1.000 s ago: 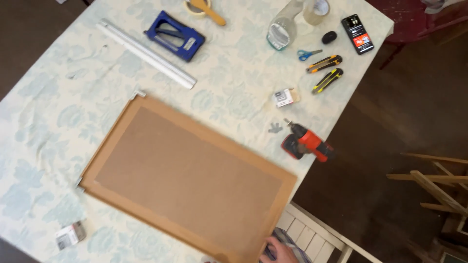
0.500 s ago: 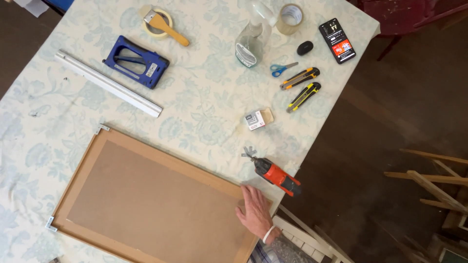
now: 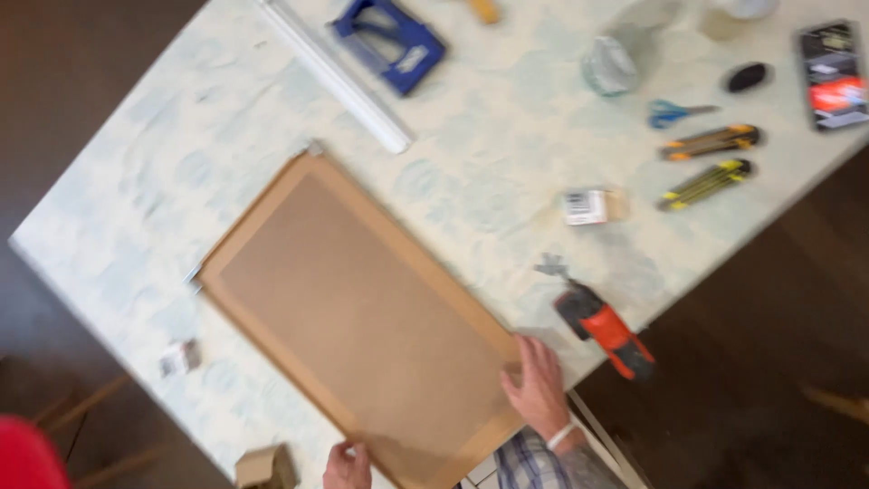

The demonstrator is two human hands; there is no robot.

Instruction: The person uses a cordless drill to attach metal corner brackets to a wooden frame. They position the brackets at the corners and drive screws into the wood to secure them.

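The table (image 3: 136, 226), under a pale floral cloth, carries a large brown backing board in its wooden frame (image 3: 353, 317), lying flat near the near edge. The right hand (image 3: 539, 389) lies open, palm down, on the frame's near right corner; the left hand (image 3: 348, 466) touches the near edge (its grip is partly cut off, so I cannot tell). They seem to be steadying the frame; shifting it next would need both hands gripping. A red power tool (image 3: 602, 326) lies just beside the right hand.
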